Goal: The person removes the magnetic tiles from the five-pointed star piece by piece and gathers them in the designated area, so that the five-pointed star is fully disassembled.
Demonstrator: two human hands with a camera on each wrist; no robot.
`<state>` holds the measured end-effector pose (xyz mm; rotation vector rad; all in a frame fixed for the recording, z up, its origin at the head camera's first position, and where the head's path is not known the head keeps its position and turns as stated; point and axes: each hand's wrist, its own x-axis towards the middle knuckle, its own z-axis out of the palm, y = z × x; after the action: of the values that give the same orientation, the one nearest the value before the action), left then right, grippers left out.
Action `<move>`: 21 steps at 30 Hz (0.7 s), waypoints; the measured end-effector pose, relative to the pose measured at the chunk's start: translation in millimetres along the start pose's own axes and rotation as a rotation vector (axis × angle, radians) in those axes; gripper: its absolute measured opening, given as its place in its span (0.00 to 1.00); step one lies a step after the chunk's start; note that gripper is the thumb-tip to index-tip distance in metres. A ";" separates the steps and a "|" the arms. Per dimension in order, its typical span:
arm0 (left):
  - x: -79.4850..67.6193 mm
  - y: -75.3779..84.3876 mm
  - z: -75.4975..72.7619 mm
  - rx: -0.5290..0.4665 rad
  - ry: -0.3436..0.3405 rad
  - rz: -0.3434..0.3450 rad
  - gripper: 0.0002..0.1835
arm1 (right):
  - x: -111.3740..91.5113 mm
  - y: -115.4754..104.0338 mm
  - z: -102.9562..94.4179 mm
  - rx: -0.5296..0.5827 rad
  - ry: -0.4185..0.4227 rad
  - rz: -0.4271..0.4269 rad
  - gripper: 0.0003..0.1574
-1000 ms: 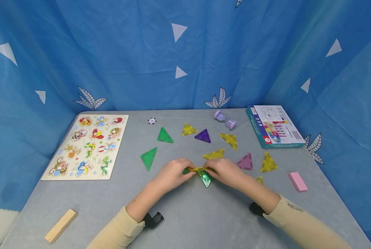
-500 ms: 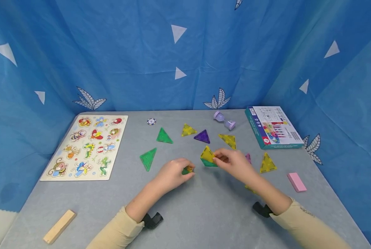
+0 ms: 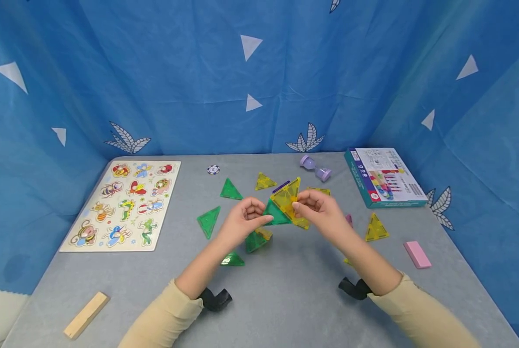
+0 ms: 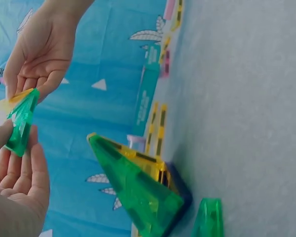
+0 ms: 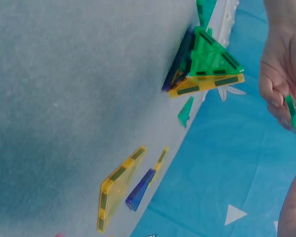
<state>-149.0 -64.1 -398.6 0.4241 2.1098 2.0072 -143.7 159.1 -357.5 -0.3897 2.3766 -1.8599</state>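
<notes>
Raised above the table, a green triangular magnetic tile (image 3: 277, 214) and a yellow triangular magnetic tile (image 3: 285, 194) meet along an edge. My left hand (image 3: 240, 221) pinches the green one between thumb and fingers. The yellow one is pinched by my right hand (image 3: 325, 215) from the other side. Below my left hand stands a small pyramid-like structure (image 4: 138, 192) of green and yellow tiles on a dark base, partly hidden in the head view. Beside it on the table is another green triangular tile (image 3: 232, 259).
Several loose triangular tiles lie around, such as a green tile (image 3: 208, 222) and a yellow tile (image 3: 376, 227). A puzzle board (image 3: 124, 208) sits left, a box (image 3: 385, 176) and a pink block (image 3: 417, 254) right. An hourglass (image 3: 315, 167) lies at the back, a wooden block (image 3: 86, 315) front left.
My right hand has lifted the joined yellow and green tiles off the table. My left hand has left the small structure, risen, and taken hold of the green tile.
</notes>
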 end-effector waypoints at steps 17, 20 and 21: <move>38.9 -25.1 -60.4 0.301 0.042 -0.104 0.12 | -5.0 27.3 -48.6 -0.335 -0.266 0.134 0.19; 46.2 -38.0 -61.9 0.291 0.009 -0.189 0.14 | -9.8 45.9 -51.3 -0.393 -0.481 0.136 0.16; 47.4 -41.4 -60.8 0.274 0.002 -0.210 0.15 | -11.7 51.0 -51.1 -0.398 -0.541 0.135 0.15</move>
<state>-216.9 -106.7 -433.8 0.2291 2.3302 1.6133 -151.5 221.4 -394.9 -0.6485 2.2901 -1.0396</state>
